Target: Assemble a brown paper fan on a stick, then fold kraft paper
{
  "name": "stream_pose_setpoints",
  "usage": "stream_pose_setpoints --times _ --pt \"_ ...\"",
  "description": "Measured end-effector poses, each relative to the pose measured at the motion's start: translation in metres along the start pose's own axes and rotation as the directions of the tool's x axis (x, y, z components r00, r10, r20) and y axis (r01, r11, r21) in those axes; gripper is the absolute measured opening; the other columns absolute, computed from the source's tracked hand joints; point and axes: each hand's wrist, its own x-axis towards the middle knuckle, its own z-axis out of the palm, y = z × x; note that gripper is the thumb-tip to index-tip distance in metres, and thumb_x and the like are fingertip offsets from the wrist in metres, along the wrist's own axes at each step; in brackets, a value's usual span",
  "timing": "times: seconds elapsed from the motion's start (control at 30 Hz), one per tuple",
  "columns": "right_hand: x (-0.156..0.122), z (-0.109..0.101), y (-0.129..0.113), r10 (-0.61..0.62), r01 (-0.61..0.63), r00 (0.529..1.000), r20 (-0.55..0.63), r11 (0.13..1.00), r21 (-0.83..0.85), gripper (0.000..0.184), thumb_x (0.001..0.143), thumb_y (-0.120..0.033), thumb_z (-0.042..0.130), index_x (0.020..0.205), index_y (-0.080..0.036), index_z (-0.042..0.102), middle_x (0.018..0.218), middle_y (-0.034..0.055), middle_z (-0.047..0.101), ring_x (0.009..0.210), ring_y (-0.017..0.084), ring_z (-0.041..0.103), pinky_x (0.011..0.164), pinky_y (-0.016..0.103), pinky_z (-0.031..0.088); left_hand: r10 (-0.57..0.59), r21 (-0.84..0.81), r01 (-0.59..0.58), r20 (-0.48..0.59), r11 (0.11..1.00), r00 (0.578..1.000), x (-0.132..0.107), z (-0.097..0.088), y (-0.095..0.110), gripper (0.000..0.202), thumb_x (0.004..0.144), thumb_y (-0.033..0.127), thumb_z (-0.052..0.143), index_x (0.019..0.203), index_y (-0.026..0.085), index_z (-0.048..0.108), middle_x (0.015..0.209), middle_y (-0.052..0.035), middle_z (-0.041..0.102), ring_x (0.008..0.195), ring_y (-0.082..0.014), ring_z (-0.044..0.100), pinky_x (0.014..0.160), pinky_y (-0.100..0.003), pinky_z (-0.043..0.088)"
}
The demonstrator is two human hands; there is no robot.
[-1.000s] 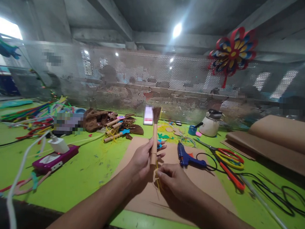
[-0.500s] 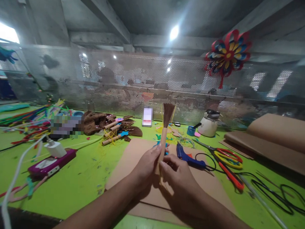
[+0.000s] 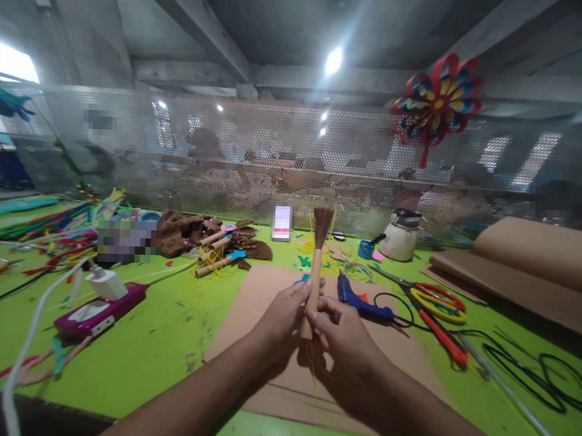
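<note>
Between both hands stands a paper roll with a brush-like brown fringe (image 3: 316, 270), upright and slightly tilted, its fringe at the top. Thin yellow strands show beside the fringe and hang below the roll. My left hand (image 3: 284, 312) is closed round the roll from the left, thumb along its side. My right hand (image 3: 342, 328) pinches the lower part from the right with thumb and fingers. Beneath them lies a sheet of brown cardboard (image 3: 240, 318). A blue piece (image 3: 301, 279) shows just behind my left hand, partly hidden.
To the right are a blue glue gun (image 3: 364, 303), scissors with red and yellow handles (image 3: 438, 302), a red-handled tool (image 3: 446, 341) and black cable. Decorated paper rolls (image 3: 220, 257) lie back left, near a purple power strip (image 3: 101, 313). A kettle-like pot (image 3: 399, 238) stands behind.
The paper roll has come down slightly and moved a little right. My right fingers have closed in on its lower end, and the yellow strands now hang straighter beneath it.
</note>
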Motion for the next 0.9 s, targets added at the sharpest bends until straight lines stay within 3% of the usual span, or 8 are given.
stream_pose_setpoints --times 0.2,0.37,0.67,0.9 --pt "0.0 -0.003 -0.007 -0.059 0.051 0.993 -0.103 0.996 -0.078 0.026 0.071 -0.038 0.067 0.069 -0.017 0.052 0.052 -0.0058 0.046 0.046 0.007 0.04 0.043 0.021 0.029 -0.048 0.023 0.05 -0.084 0.999 0.995 -0.001 -0.008 0.004 0.026 0.075 0.044 0.066 0.082 0.02 0.058 0.065 0.0011 0.058 0.061 -0.0133 0.055 0.056 -0.024 0.039" --pt "0.005 -0.007 -0.006 -0.122 0.093 0.982 -0.142 0.975 -0.2 0.024 0.072 -0.038 0.063 0.067 -0.016 0.052 0.051 -0.005 0.048 0.047 0.008 0.041 0.045 0.021 0.031 -0.107 0.073 0.113 -0.089 0.991 0.99 -0.002 -0.008 0.007 0.023 0.073 0.039 0.068 0.084 0.021 0.06 0.068 0.0005 0.06 0.061 -0.0137 0.054 0.059 -0.026 0.039" --pt "0.003 -0.003 -0.009 -0.227 0.163 0.963 -0.146 0.921 -0.354 0.019 0.07 -0.033 0.056 0.061 -0.018 0.048 0.052 -0.0031 0.046 0.051 0.01 0.041 0.049 0.024 0.032 -0.123 0.034 0.126 -0.078 0.991 0.989 -0.008 0.0 0.011 0.024 0.071 0.039 0.072 0.079 0.019 0.061 0.074 -0.0018 0.062 0.069 -0.0151 0.054 0.064 -0.028 0.042" --pt "0.004 -0.006 -0.009 -0.209 0.14 0.969 -0.135 0.906 -0.399 0.023 0.074 -0.038 0.055 0.063 -0.018 0.049 0.051 -0.0031 0.045 0.049 0.01 0.04 0.048 0.024 0.031 -0.145 0.062 0.15 -0.084 0.987 0.986 -0.002 -0.006 0.008 0.026 0.069 0.041 0.072 0.077 0.018 0.063 0.071 -0.002 0.062 0.065 -0.0137 0.053 0.061 -0.025 0.039"
